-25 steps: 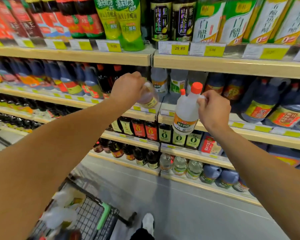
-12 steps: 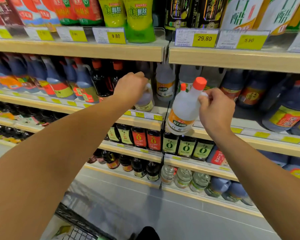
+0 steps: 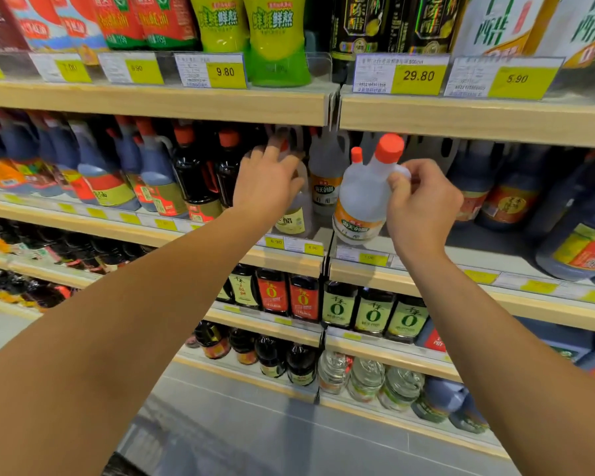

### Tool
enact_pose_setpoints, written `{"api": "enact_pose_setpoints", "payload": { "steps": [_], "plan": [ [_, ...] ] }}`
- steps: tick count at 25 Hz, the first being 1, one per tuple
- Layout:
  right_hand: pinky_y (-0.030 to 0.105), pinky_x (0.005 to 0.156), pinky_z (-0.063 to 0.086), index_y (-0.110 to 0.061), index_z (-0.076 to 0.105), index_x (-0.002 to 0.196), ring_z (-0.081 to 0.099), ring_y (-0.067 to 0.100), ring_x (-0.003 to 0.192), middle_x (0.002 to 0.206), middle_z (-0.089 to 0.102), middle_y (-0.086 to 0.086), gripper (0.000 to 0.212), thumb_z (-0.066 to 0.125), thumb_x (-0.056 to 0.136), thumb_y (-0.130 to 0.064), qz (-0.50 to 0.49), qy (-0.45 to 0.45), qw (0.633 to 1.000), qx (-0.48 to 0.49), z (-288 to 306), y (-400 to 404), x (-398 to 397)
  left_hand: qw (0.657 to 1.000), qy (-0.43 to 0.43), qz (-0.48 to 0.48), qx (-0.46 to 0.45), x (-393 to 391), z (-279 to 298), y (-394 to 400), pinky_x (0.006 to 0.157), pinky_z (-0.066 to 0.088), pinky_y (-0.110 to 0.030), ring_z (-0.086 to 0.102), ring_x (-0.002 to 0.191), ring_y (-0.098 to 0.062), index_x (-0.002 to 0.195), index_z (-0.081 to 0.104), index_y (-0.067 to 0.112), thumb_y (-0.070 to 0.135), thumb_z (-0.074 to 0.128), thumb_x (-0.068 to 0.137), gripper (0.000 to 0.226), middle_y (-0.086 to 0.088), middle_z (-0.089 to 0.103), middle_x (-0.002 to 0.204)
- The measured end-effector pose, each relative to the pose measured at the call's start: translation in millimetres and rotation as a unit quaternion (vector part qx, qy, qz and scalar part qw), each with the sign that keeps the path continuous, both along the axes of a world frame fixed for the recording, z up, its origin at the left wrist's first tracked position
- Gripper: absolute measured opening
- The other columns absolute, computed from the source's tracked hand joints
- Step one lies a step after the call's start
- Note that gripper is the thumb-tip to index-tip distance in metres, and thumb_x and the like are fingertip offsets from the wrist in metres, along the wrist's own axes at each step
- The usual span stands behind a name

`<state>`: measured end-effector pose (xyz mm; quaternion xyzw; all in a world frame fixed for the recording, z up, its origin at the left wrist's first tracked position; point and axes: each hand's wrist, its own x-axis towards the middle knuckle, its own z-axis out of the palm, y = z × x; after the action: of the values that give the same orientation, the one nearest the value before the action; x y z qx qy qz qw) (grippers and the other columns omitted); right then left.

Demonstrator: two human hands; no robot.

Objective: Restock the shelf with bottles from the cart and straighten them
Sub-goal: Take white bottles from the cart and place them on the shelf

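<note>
Left hand: I see fingers spread over a pale bottle on the shelf.
Right hand: I see it clamped on the handle of a tilted white jug (orange cap).

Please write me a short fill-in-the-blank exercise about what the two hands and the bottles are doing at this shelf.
1. The right hand holds a white bottle whose cap is ____.
2. That bottle is tilted, its base just above the shelf edge, so it is not yet standing ____.
3. The left hand rests on a pale bottle that stands on the ____.
4. The yellow price tag straight above the right hand reads ____.

Missing words: orange; upright; shelf; 29.80
</note>
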<state>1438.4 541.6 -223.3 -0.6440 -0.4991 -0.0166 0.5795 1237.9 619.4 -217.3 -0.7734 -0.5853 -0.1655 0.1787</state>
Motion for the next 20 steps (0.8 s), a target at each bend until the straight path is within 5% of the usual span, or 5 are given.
{"api": "enact_pose_setpoints", "payload": {
  "steps": [8, 16, 20],
  "plan": [
    [0.026, 0.074, 0.037, -0.007, 0.070, 0.103, 0.062, 0.029, 0.097, 0.101, 0.070, 0.013, 0.023, 0.057, 0.092, -0.022, -0.026, 0.012, 0.998, -0.056, -6.4, 44.7, -15.2, 0.995, -0.067, 0.065, 0.026, 12.2, -10.5, 9.1, 0.108, 0.026, -0.052, 0.044, 0.117, -0.040, 0.115, 0.061, 0.015, 0.040, 0.055, 0.091, 0.035, -0.018, 0.052, 0.121],
    [0.027, 0.070, 0.042, -0.009, 0.066, 0.100, 0.063, 0.029, 0.088, 0.095, 0.069, 0.011, 0.023, 0.049, 0.096, -0.025, 0.019, -0.047, 0.991, -0.121, -20.1, 90.0, -13.8, 0.997, -0.065, -0.006, 0.030, 1.8, -27.4, 44.7, 0.112, 0.023, -0.053, 0.038, 0.128, -0.039, 0.143, 0.032, 0.034, 0.028, 0.057, 0.085, 0.064, -0.012, 0.014, 0.157],
    [0.024, 0.064, 0.036, -0.015, 0.063, 0.099, 0.054, 0.019, 0.069, 0.078, 0.060, 0.002, 0.015, 0.060, 0.089, -0.025, 0.048, -0.038, 0.991, -0.120, -31.8, 78.9, -7.4, 0.998, -0.051, 0.022, 0.001, 5.5, -29.4, 35.9, 0.114, 0.020, -0.054, 0.030, 0.136, -0.039, 0.141, 0.037, 0.028, 0.034, 0.053, 0.084, 0.060, -0.018, 0.025, 0.152]
  ]
}}
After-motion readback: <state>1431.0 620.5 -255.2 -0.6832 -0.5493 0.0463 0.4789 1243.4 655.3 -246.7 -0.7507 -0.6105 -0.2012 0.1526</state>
